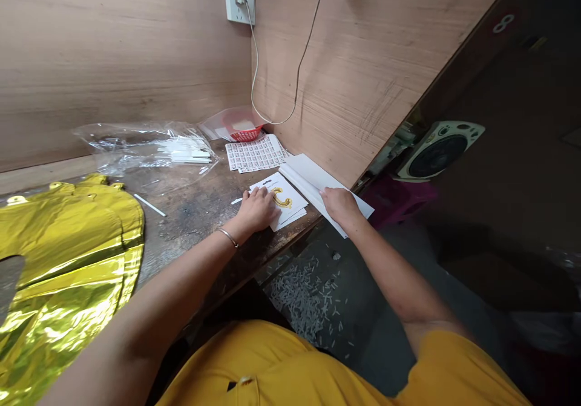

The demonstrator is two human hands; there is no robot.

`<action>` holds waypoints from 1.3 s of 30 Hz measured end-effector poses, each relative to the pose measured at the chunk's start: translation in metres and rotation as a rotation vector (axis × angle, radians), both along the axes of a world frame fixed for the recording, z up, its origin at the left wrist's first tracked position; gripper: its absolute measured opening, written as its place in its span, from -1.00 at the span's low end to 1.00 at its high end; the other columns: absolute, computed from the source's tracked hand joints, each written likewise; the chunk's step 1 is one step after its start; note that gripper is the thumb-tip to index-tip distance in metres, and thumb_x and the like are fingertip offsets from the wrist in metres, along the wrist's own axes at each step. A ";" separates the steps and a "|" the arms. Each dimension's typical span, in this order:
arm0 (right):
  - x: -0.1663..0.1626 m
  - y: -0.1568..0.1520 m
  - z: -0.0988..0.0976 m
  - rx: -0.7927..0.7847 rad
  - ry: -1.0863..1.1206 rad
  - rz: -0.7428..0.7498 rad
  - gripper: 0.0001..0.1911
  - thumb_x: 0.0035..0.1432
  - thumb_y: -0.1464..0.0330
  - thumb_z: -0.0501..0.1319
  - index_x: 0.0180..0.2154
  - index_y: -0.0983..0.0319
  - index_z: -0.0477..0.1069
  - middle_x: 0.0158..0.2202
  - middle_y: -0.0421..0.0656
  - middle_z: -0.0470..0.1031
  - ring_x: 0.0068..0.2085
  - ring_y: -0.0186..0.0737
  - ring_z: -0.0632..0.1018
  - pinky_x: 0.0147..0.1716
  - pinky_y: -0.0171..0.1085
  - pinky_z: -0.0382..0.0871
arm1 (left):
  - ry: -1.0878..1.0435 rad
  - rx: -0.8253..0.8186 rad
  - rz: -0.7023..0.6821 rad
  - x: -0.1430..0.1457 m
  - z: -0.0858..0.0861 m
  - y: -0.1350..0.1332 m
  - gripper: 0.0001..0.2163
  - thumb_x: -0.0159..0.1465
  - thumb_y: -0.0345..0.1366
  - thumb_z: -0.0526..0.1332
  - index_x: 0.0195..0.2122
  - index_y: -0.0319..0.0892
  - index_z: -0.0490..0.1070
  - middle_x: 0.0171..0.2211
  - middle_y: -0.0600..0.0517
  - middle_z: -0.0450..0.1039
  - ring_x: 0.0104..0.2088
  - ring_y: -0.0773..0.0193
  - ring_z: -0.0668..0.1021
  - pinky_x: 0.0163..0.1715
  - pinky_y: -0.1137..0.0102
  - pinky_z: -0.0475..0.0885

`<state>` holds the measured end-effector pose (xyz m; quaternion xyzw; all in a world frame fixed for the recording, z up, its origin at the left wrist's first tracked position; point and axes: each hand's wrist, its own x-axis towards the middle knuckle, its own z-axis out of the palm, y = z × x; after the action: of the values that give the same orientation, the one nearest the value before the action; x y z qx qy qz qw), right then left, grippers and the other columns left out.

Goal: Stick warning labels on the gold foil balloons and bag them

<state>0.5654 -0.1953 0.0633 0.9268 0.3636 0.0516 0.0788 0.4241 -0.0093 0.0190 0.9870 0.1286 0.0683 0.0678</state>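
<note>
My left hand (258, 208) lies on the left part of a white card (287, 203) printed with a golden curved, C-like shape, its fingers slightly bent and apart. More white card shows beneath that one, near the table's edge. A short white piece (236, 201) pokes out left of my fingers. To the right, my right hand (341, 206) is closed on a white paper sheet (329, 212), thumb on top; its fingers underneath are hidden. This sheet belongs to a white pile (313, 170) that overhangs the table edge.
Printed label sheets (254, 153) and a red basket (246, 134) are at the back corner. A clear bag of white sticks (186, 152) lies left of them. Shiny gold foil (91, 242) covers the table's left. A cable (299, 67) hangs down the wall; a fan-like device (440, 152) stands right.
</note>
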 end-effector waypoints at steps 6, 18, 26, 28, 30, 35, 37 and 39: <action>0.007 -0.001 0.007 -0.053 0.020 0.020 -0.57 0.33 0.26 -0.03 -0.13 0.40 0.52 -0.14 0.15 0.57 -0.07 -0.04 0.56 -0.09 -0.24 0.32 | 0.005 -0.013 -0.003 0.002 0.002 0.001 -0.55 0.26 -0.06 0.11 0.11 -0.18 0.35 0.10 -0.23 0.35 0.14 -0.09 0.36 0.14 -0.02 0.15; 0.019 -0.001 0.019 -0.034 0.047 0.017 -0.61 0.27 0.40 -0.04 -0.14 0.36 0.55 -0.16 0.10 0.59 -0.10 -0.06 0.56 -0.12 -0.28 0.33 | -0.025 -0.091 -0.014 0.000 0.003 0.005 -0.59 0.23 -0.09 0.18 0.04 -0.19 0.41 0.07 -0.21 0.38 0.10 -0.07 0.41 0.17 0.04 0.16; -0.044 -0.014 0.029 0.253 -0.141 0.022 -0.45 0.27 0.52 -0.16 0.26 0.56 0.10 0.29 0.25 0.12 0.20 0.16 0.28 0.16 0.02 0.14 | -0.267 -0.330 -0.062 -0.020 0.050 -0.034 -0.44 0.28 -0.05 0.15 0.21 -0.27 0.19 0.24 -0.21 0.20 0.22 0.04 0.30 0.20 0.20 0.20; -0.088 -0.018 0.030 0.388 -0.132 0.093 -0.44 0.28 0.49 -0.16 0.28 0.50 0.08 0.31 0.20 0.10 0.17 0.16 0.31 0.14 0.06 0.18 | -0.377 -0.730 -0.114 -0.034 0.064 -0.059 -0.44 0.30 -0.02 0.10 0.21 -0.29 0.17 0.11 -0.22 0.36 0.02 0.12 0.48 -0.01 0.30 0.40; -0.129 -0.025 0.029 0.439 -0.025 0.208 -0.44 0.30 0.44 -0.17 0.29 0.46 0.07 0.31 0.15 0.12 0.16 0.10 0.32 0.14 0.03 0.22 | -0.444 -1.219 -0.150 -0.051 0.070 -0.077 -0.54 0.27 -0.03 0.15 0.05 -0.28 0.34 -0.07 -0.18 0.48 -0.15 0.15 0.55 -0.16 0.32 0.46; -0.160 -0.049 0.030 0.769 0.180 0.170 -0.33 0.20 0.10 0.14 0.27 0.22 0.15 0.29 0.06 0.19 0.19 0.13 0.32 0.13 0.08 0.25 | -0.424 -1.652 0.086 -0.089 0.057 -0.064 -0.66 0.05 -0.08 0.35 -0.30 -0.26 0.45 -0.40 0.01 0.49 -0.43 0.31 0.48 -0.42 0.43 0.39; -0.145 -0.052 0.028 0.943 0.528 0.086 -0.36 0.13 0.07 0.22 0.19 0.19 0.27 0.10 0.04 0.44 -0.01 0.05 0.50 -0.05 0.01 0.41 | -0.332 -1.673 0.089 -0.100 0.053 -0.053 -0.64 0.00 -0.07 0.39 -0.32 -0.26 0.47 -0.43 0.02 0.49 -0.44 0.31 0.48 -0.43 0.43 0.38; -0.129 -0.048 0.020 1.041 1.004 0.046 -0.51 0.05 0.06 0.29 -0.05 0.19 0.46 -0.21 -0.06 0.60 -0.28 -0.08 0.57 -0.30 -0.12 0.48 | -0.280 -1.661 0.093 -0.107 0.052 -0.047 -0.64 -0.01 -0.06 0.40 -0.33 -0.25 0.47 -0.43 0.02 0.49 -0.43 0.30 0.49 -0.41 0.42 0.39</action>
<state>0.4359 -0.2433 0.0838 0.7484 0.3036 -0.2122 -0.5503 0.3172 -0.0561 0.0712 0.5927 0.1677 0.0761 0.7841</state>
